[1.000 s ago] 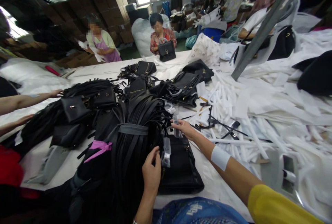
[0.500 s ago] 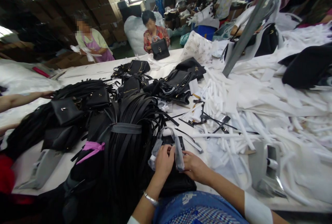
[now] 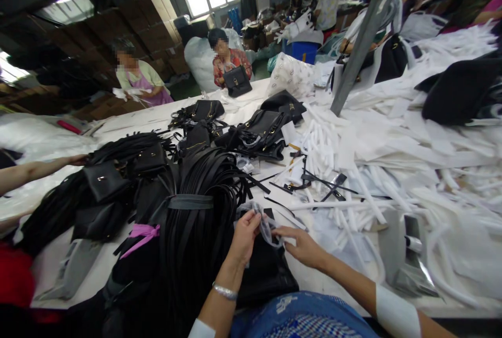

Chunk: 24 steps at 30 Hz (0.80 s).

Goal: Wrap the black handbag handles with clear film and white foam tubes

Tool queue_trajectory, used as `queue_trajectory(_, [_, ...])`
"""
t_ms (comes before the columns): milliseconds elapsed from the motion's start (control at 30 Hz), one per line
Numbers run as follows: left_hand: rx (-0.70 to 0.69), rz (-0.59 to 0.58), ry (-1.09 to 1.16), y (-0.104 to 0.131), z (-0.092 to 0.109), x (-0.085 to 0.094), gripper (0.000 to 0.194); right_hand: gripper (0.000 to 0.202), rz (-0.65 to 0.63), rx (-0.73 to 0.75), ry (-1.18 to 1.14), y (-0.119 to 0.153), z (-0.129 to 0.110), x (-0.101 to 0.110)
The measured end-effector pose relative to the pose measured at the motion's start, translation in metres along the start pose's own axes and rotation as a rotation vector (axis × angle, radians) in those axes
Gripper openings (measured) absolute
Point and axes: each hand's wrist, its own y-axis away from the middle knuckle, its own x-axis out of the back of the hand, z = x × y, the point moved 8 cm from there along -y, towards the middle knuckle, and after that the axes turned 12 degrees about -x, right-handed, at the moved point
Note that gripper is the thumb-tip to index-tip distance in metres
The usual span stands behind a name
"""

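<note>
At the frame's lower middle, a black bag (image 3: 266, 274) is partly hidden. Above it, the left hand (image 3: 244, 232) pinches clear plastic (image 3: 267, 231); the right hand (image 3: 303, 247) points left, but I cannot tell if it grips.

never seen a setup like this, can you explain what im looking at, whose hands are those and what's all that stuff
There is no machine here: a person is working with two bare hands. Every picture comes from one camera worn on that person's head, looking forward and down.

The left hand pinches some clear plastic above a black bag. The right hand has its fingers at the plastic too; how firm its grip is, I can't tell.

On the white table lie a tied bundle of black straps, a pink tie, more bags and heaps of white strips. The arm reaching in at the left edge is another person's.
</note>
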Motion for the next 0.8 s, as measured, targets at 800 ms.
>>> queue_trajectory(800, [-0.256, 0.005, -0.609, 0.011, -0.004, 0.031, 0.035, 0.041, 0.027, 0.042, -0.471, 0.087, -0.127, 0.106])
